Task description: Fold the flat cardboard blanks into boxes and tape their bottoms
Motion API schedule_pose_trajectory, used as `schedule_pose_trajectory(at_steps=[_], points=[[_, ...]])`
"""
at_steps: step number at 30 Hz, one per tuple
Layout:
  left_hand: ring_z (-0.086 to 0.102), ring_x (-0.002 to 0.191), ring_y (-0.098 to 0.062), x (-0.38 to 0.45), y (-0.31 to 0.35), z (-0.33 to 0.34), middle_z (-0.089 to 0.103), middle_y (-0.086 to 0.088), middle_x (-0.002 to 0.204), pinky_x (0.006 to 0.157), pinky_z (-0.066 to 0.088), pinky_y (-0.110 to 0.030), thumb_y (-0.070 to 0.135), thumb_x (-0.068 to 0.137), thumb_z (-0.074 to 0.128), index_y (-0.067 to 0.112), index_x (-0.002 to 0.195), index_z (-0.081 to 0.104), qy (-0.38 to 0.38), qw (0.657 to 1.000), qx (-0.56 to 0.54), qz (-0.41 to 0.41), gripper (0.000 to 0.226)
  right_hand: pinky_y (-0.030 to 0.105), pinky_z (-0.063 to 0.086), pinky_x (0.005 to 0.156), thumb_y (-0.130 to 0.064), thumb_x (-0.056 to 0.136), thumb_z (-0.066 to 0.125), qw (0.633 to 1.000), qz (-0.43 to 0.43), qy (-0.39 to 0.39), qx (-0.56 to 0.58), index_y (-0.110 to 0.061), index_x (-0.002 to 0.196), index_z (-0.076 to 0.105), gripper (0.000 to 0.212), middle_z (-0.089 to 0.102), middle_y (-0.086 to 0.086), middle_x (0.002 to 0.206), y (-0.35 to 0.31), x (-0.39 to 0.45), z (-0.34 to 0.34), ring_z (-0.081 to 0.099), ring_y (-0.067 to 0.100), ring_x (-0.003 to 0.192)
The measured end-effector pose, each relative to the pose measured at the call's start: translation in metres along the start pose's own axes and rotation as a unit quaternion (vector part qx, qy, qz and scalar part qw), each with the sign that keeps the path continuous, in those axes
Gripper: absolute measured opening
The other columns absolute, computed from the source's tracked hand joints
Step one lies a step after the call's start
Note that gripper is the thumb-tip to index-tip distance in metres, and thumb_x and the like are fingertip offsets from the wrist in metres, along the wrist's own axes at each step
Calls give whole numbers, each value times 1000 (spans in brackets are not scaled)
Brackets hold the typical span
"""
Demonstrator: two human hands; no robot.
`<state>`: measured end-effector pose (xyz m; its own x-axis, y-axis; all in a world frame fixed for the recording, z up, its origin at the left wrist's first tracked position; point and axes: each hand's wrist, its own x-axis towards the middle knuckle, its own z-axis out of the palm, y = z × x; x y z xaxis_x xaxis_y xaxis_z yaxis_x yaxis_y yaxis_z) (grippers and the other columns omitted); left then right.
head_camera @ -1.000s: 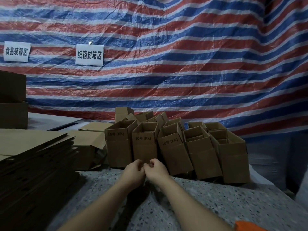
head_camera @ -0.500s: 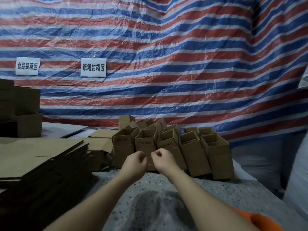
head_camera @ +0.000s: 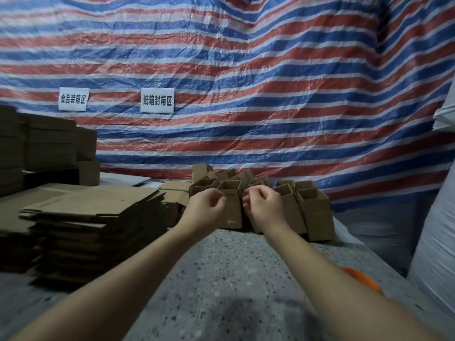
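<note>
Both my arms reach forward over a speckled stone table [head_camera: 221, 279]. My left hand [head_camera: 204, 207] and right hand [head_camera: 264, 209] hover close together but apart, just in front of a cluster of small folded boxes [head_camera: 312, 210] standing upright with open tops at the table's far edge. The fingers of each hand are curled inward, thumb near fingertips, as if pinching something thin; I cannot make out anything between them, so they appear to hold nothing. The boxes stand packed side by side, likely parked there out of the working space once folded. To my left lies a tall stack of flat cardboard blanks [head_camera: 93, 205], within easy reach, probably so the next one can be pulled across. Behind everything hangs a red, white and blue striped tarp [head_camera: 270, 94] carrying two white paper signs [head_camera: 157, 100]. An orange object [head_camera: 359, 276] peeks past my right forearm; it is too hidden to identify.
</note>
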<state>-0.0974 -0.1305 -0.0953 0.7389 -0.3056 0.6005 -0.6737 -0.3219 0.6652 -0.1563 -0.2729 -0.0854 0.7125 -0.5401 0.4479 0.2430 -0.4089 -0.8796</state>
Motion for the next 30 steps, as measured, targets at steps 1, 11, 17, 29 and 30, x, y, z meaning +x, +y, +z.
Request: schedule_pose_trajectory(at_steps=[1, 11, 17, 29, 30], points=[[58, 82, 4, -6, 1, -6, 64, 15, 91, 64, 41, -12, 26, 99, 55, 25, 104, 67, 3, 1000, 1, 2, 14, 23, 52, 60, -26, 101, 51, 1000, -1, 5, 10, -21, 82, 69, 26, 70, 0, 76, -3, -8, 0, 64, 12, 70], [60, 87, -2, -48, -16, -77, 63, 13, 90, 72, 49, -20, 24, 99, 55, 24, 100, 67, 5, 998, 61, 6, 12, 11, 38, 43, -17, 101, 49, 996, -54, 38, 53, -10, 73, 66, 33, 61, 0, 63, -19, -65, 30, 51, -1, 48], [59, 101, -13, -29, -51, -131, 62, -1, 120, 78, 49, -27, 35, 97, 58, 23, 119, 61, 23, 977, 214, 7, 26, 32, 53, 73, -28, 102, 46, 996, -82, 15, 31, -19, 90, 69, 27, 67, -2, 87, -31, -61, 65, 61, 11, 81], [54, 116, -22, -10, -125, -159, 60, -3, 124, 102, 44, -41, 56, 98, 41, 25, 127, 54, -105, 865, 474, -127, 45, 47, 42, 106, -51, 102, 34, 978, -86, -127, -139, -15, 133, 58, 54, 59, 9, 134, -48, 0, 134, 53, 28, 123], [56, 112, -21, -13, -125, -159, 61, -2, 121, 99, 45, -40, 54, 99, 39, 25, 124, 55, -93, 863, 484, -111, 41, 49, 41, 107, -52, 103, 32, 976, -81, -131, -153, -14, 133, 58, 55, 60, 9, 133, -45, 1, 136, 53, 29, 123]])
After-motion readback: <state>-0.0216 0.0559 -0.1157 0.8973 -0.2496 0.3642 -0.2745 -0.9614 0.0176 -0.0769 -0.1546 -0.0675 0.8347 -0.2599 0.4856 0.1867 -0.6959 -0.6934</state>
